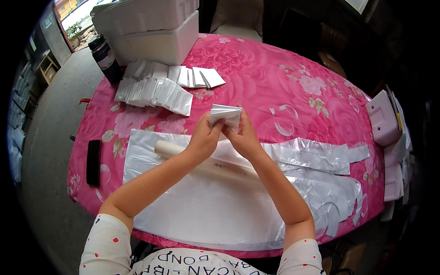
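Note:
Above the middle of the table, my left hand (206, 135) and my right hand (244, 137) grip a small folded square of white plastic film (226, 115) between thumbs and fingers. Some of its layers stand apart at the top. Beneath my forearms lies a wide sheet of translucent plastic film (197, 206), with a pale tube (170, 149) lying across it. Crumpled clear plastic pieces (321, 156) spread out to the right. Beyond my left hand, many similar folded white squares (153, 91) rest in overlapping rows, with a smaller group (195, 77) beside them.
White foam boxes (151, 43) are stacked at the back left, next to a dark bottle (105, 59). A black oblong object (93, 162) lies near the left edge of the pink flowered tablecloth (256, 87). Pale foam containers (382, 119) line the right edge. A chair (238, 20) stands behind the table.

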